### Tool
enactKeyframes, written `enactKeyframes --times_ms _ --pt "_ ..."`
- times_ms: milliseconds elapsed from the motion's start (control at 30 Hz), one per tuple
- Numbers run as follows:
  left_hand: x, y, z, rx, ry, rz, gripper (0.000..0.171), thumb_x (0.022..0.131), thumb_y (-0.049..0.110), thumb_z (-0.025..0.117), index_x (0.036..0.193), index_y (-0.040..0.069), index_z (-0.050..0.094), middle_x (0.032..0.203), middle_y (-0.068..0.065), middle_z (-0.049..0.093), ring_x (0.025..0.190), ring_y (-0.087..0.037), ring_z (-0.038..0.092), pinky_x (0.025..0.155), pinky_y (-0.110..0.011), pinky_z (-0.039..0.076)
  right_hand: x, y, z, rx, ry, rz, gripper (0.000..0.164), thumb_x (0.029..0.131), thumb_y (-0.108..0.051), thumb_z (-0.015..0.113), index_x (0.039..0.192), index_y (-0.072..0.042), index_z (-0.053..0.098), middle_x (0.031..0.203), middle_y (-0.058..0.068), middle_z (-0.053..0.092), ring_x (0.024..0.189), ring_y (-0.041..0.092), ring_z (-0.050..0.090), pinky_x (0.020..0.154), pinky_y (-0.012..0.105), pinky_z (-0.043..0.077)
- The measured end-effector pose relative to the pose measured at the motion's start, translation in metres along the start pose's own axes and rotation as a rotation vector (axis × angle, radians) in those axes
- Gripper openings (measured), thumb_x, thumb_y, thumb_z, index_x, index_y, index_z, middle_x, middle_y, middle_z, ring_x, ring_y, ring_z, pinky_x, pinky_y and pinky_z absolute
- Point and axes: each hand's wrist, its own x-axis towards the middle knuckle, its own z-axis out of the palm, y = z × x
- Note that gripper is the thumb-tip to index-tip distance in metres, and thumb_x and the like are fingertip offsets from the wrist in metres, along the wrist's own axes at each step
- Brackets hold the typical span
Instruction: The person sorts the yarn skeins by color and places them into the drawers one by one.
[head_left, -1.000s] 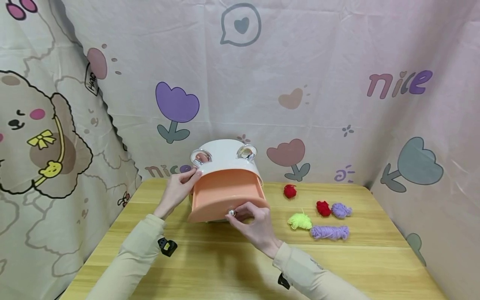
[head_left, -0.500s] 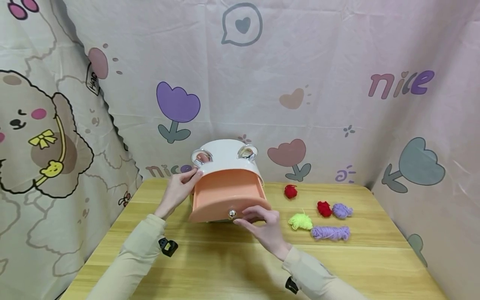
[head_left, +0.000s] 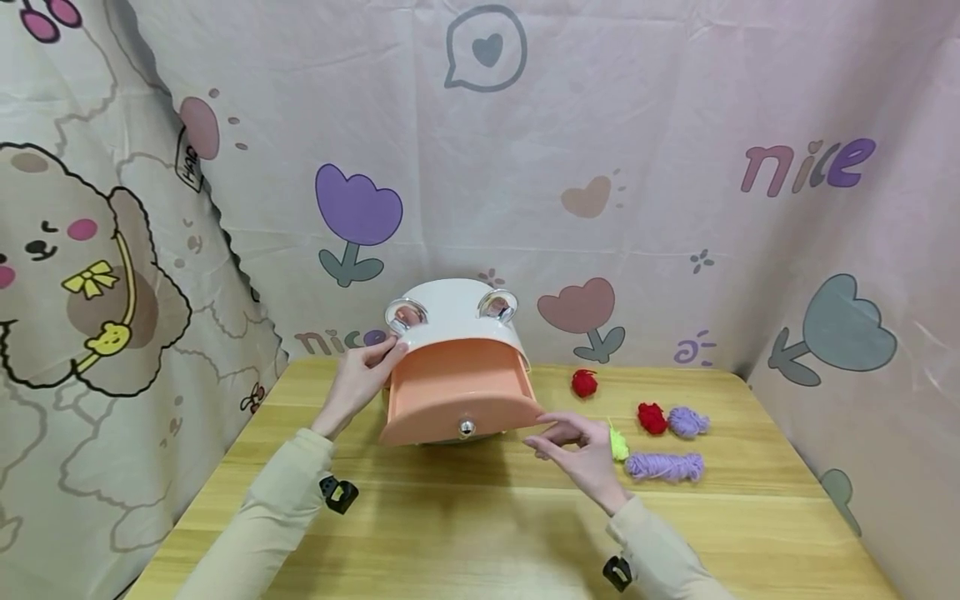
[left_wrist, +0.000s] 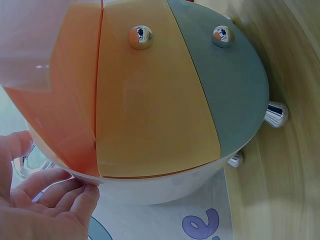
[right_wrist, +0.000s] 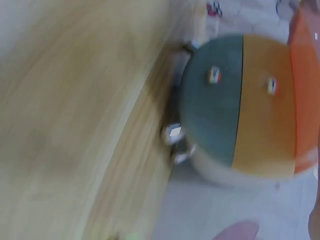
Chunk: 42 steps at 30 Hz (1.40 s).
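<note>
A small round-fronted drawer cabinet (head_left: 450,312) with a white shell and silver ears stands on the table. Its top peach drawer (head_left: 435,423) is pulled out, showing a bare inside and a silver knob (head_left: 467,428). My left hand (head_left: 357,382) holds the cabinet's upper left edge beside one ear, fingers curled at the rim in the left wrist view. Just right of the drawer front, my right hand (head_left: 588,458) hovers with nothing in its bent fingers. It partly hides a neon yellow yarn bundle (head_left: 618,445). Below the peach drawer, a yellow drawer (left_wrist: 150,110) and a grey-green drawer (left_wrist: 230,90) are closed.
On the right of the wooden table (head_left: 480,533) lie a long purple yarn skein (head_left: 666,467), a purple yarn ball (head_left: 687,422) and two red yarn balls, one nearer (head_left: 652,418) and one farther back (head_left: 584,383). A printed curtain (head_left: 480,167) hangs behind.
My right hand has let go of the silver knob and moved right, towards the yellow yarn. The drawer stays pulled out, and my left hand keeps its place on the cabinet.
</note>
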Motion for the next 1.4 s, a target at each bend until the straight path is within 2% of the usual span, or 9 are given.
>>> enactKeyframes --times_ms 133,333,500,667,833,900,1067,1233,1400 --pt "-0.001 0.000 0.000 0.004 0.004 0.002 0.060 0.101 0.044 0.057 0.148 0.008 0.049 0.149 -0.018 0.052 0.127 -0.034 0.062 0.091 -0.031 0.060 -0.005 0.006 -0.021 -0.043 0.019 0.076 0.031 0.073 0.016 0.079 0.101 0.008 0.069 0.074 0.020 0.074 0.064 -0.001 0.071 0.056 0.018 0.057" --pt "-0.001 0.000 0.000 -0.014 0.001 0.003 0.060 0.102 0.043 0.057 0.148 0.007 0.049 0.150 -0.018 0.050 0.127 -0.034 0.062 0.092 -0.034 0.060 -0.012 0.020 -0.052 -0.077 0.017 0.293 0.030 0.078 0.009 0.080 0.106 0.004 0.070 0.082 0.000 0.078 0.067 0.001 0.070 0.055 0.019 0.056" --pt "-0.001 0.000 0.000 -0.018 0.001 0.000 0.059 0.102 0.042 0.057 0.148 0.007 0.048 0.150 -0.018 0.050 0.127 -0.034 0.062 0.096 -0.042 0.058 -0.016 0.031 -0.075 -0.140 -0.017 0.468 0.038 0.080 -0.004 0.083 0.115 0.000 0.069 0.092 0.016 0.077 0.077 0.004 0.072 0.071 0.021 0.061" --pt "-0.001 0.000 0.000 -0.017 0.006 0.006 0.058 0.102 0.041 0.057 0.148 0.006 0.049 0.150 -0.018 0.051 0.126 -0.034 0.063 0.095 -0.042 0.059 -0.018 0.045 -0.094 -0.204 -0.068 0.496 0.050 0.079 -0.007 0.084 0.124 -0.001 0.064 0.104 0.020 0.072 0.088 0.011 0.072 0.080 0.026 0.062" --pt "-0.001 0.000 0.000 -0.009 0.006 0.013 0.057 0.102 0.041 0.057 0.147 0.007 0.050 0.149 -0.019 0.052 0.121 -0.034 0.065 0.082 -0.021 0.059 -0.020 0.055 -0.108 -0.337 -0.153 0.537 0.060 0.080 -0.014 0.085 0.133 -0.003 0.058 0.118 0.017 0.068 0.099 0.010 0.066 0.090 0.031 0.059" --pt "-0.001 -0.001 0.001 -0.011 0.006 0.012 0.057 0.102 0.041 0.058 0.147 0.008 0.050 0.148 -0.019 0.053 0.120 -0.034 0.066 0.077 -0.014 0.056 -0.020 0.058 -0.113 -0.385 -0.189 0.558 0.064 0.080 -0.018 0.086 0.135 -0.004 0.057 0.123 0.020 0.066 0.105 0.018 0.065 0.093 0.037 0.058" --pt "-0.001 -0.001 0.001 -0.018 0.008 0.007 0.056 0.102 0.040 0.058 0.147 0.008 0.050 0.148 -0.019 0.053 0.120 -0.034 0.066 0.075 -0.011 0.055 -0.022 0.063 -0.122 -0.433 -0.264 0.652 0.070 0.078 -0.020 0.087 0.136 0.000 0.053 0.131 0.026 0.058 0.116 0.042 0.058 0.097 0.051 0.053" --pt "-0.001 -0.001 0.001 -0.011 0.010 0.011 0.057 0.101 0.041 0.058 0.147 0.007 0.050 0.147 -0.020 0.054 0.119 -0.034 0.067 0.076 -0.014 0.057 -0.025 0.068 -0.130 -0.414 -0.353 0.770 0.073 0.078 -0.018 0.086 0.137 0.003 0.050 0.132 0.026 0.056 0.115 0.039 0.057 0.095 0.049 0.053" --pt "-0.001 -0.001 0.001 -0.006 0.011 0.014 0.058 0.101 0.042 0.058 0.147 0.007 0.051 0.147 -0.020 0.054 0.120 -0.035 0.067 0.078 -0.016 0.058 -0.025 0.075 -0.134 -0.404 -0.439 0.766 0.067 0.076 -0.014 0.085 0.131 0.006 0.051 0.124 0.024 0.059 0.108 0.031 0.059 0.090 0.041 0.054"
